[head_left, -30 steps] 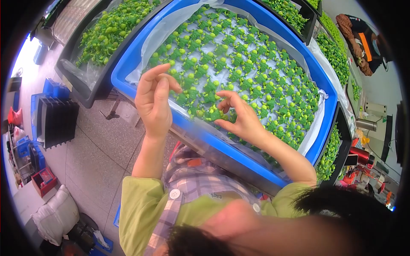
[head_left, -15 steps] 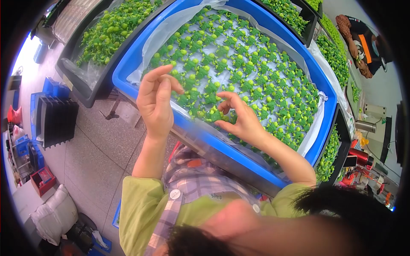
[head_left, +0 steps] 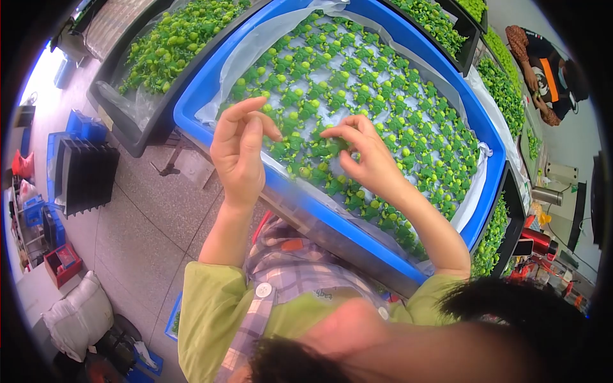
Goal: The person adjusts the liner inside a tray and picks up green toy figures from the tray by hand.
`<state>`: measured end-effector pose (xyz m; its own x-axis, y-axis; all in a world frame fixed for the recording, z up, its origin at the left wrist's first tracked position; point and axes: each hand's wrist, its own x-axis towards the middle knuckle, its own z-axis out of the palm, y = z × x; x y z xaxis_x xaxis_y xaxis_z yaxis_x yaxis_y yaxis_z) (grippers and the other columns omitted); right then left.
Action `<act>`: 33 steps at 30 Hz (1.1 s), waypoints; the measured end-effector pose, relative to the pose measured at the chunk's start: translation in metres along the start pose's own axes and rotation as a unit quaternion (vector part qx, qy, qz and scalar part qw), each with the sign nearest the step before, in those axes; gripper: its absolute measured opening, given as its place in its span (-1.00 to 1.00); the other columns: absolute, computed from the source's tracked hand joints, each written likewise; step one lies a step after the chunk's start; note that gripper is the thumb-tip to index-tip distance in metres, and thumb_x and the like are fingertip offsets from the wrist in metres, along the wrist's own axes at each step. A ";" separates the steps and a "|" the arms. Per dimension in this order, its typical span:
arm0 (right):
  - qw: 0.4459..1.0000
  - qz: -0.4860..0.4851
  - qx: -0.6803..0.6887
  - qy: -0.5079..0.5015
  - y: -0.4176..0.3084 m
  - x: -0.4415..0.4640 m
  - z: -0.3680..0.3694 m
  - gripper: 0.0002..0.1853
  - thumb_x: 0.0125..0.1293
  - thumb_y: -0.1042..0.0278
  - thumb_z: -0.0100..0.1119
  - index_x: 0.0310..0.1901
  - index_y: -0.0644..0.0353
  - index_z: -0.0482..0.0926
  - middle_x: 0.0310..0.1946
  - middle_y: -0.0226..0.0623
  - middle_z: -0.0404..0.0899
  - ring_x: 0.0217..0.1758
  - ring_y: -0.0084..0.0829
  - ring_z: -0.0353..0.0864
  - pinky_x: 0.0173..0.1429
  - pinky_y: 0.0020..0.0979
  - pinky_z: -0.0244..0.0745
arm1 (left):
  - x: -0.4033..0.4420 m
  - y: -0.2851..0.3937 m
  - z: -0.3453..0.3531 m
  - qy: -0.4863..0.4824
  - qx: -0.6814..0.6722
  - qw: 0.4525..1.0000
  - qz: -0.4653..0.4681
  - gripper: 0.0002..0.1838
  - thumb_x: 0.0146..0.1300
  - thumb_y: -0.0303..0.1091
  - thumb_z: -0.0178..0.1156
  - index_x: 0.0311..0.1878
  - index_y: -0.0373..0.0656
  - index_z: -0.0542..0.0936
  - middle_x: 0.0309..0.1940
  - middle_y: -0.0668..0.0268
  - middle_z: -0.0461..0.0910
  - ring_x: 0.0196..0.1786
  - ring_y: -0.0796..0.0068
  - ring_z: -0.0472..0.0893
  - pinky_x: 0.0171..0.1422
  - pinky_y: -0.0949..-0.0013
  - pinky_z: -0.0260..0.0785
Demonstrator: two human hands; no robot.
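Observation:
A blue tray [head_left: 306,205] lined with translucent plastic sheet [head_left: 239,54] lies before me. Rows of small green pieces [head_left: 408,137] cover it, each dark green with a rounder yellow-green part; some resemble little turtles. My left hand [head_left: 237,150] hovers above the tray's near left edge, fingers bent and apart from the thumb, with nothing visible between them. Farther right, over the near rows, my right hand [head_left: 367,156] has its thumb and fingers closed around a small green piece [head_left: 336,147], blurred and partly covered by the fingers.
A black tray [head_left: 137,137] heaped with similar green pieces stands at left; more filled black trays [head_left: 469,60] flank the far right. Black crates [head_left: 86,175] are stacked on the floor. Another person [head_left: 543,76] sits at the upper right. A red cylinder [head_left: 539,241] lies right.
My right hand has moved slightly up and away from the near rows, its fingers and thumb now closer around a green piece. My left hand keeps nearly the same pose.

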<state>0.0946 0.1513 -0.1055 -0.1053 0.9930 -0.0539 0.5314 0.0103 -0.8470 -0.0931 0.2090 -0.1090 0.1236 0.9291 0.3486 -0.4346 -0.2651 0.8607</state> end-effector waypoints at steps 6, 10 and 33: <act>0.994 -0.094 -0.051 -0.001 0.015 0.026 0.018 -0.62 -0.06 0.65 -0.14 -0.16 0.16 0.48 -0.19 -0.28 0.40 -0.10 -0.39 0.43 -0.06 -0.45 0.34 | -0.002 -0.002 -0.001 0.022 -0.006 1.000 0.016 -0.76 0.28 -0.52 -0.09 0.00 -0.32 0.42 -0.52 0.33 0.45 -0.43 0.61 0.43 -0.28 0.54 0.29; 0.981 0.069 0.168 -0.062 0.009 0.032 0.004 -0.63 -0.05 0.62 -0.20 -0.16 0.17 0.45 -0.13 -0.40 0.45 -0.22 -0.61 0.40 -0.13 -0.56 0.33 | -0.002 -0.005 -0.003 0.057 -0.051 0.995 0.064 -0.72 0.30 -0.52 -0.14 0.07 -0.30 0.35 -0.51 0.32 0.42 -0.46 0.59 0.40 -0.31 0.48 0.32; 0.960 -0.170 -0.221 -0.009 0.021 0.040 0.033 -0.70 0.01 0.34 0.21 -0.15 0.05 0.50 -0.41 -0.28 0.53 -0.25 -0.23 0.53 -0.18 -0.24 0.43 | -0.006 -0.003 -0.003 0.109 -0.116 0.981 0.115 -0.59 0.35 -0.38 -0.25 0.25 -0.17 0.08 -0.49 0.30 0.37 -0.50 0.52 0.36 -0.38 0.43 0.29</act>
<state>0.0733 0.1873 -0.1430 -0.3479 0.9212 0.1744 0.7685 0.3868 -0.5098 -0.0950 0.2052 -0.1144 -0.1838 0.8917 0.4136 -0.6229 -0.4312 0.6528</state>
